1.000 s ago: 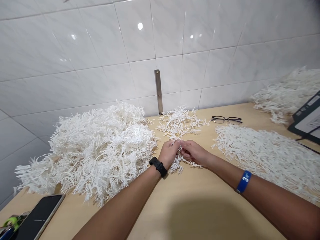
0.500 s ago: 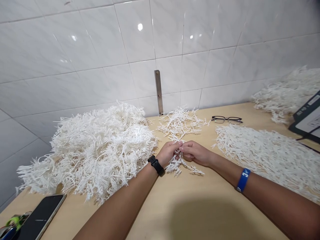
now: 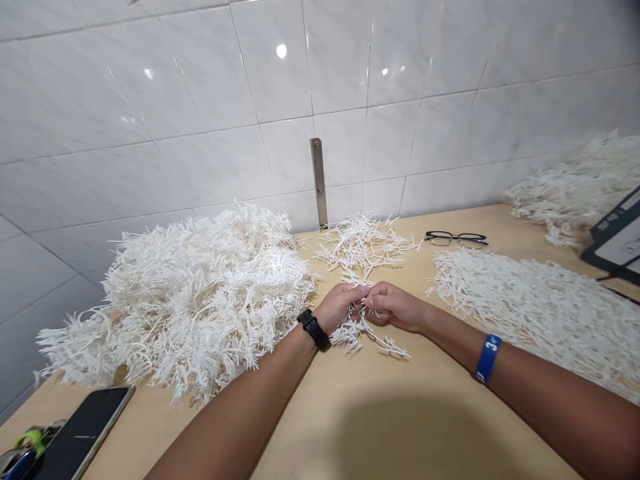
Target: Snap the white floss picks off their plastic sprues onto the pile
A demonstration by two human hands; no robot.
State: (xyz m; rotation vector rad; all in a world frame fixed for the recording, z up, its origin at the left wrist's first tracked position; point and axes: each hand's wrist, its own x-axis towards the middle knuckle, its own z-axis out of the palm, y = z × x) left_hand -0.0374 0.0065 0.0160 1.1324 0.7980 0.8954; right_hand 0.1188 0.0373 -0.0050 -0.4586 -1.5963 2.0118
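My left hand and my right hand meet above the middle of the table, both closed in a pinch. Between their fingertips is a white branched plastic-looking sprig; its forked ends hang below the hands toward the tabletop. The palm sides and some fingers are hidden. Just beyond the hands lies a loose small heap of white branched twigs. To the left of my left wrist rises a large pile of bushy white sprigs. Thin white pieces lie spread in a flat heap right of my right hand.
Black-framed glasses rest behind the flat heap. Another white pile and a dark-edged box-like object stand at the right. A phone and keys lie front left. A metal strip is fixed to the tiled wall.
My hands stay together on the white sprig, with only a slight shift of the fingers. The whole view has moved very slightly; the piles look the same.
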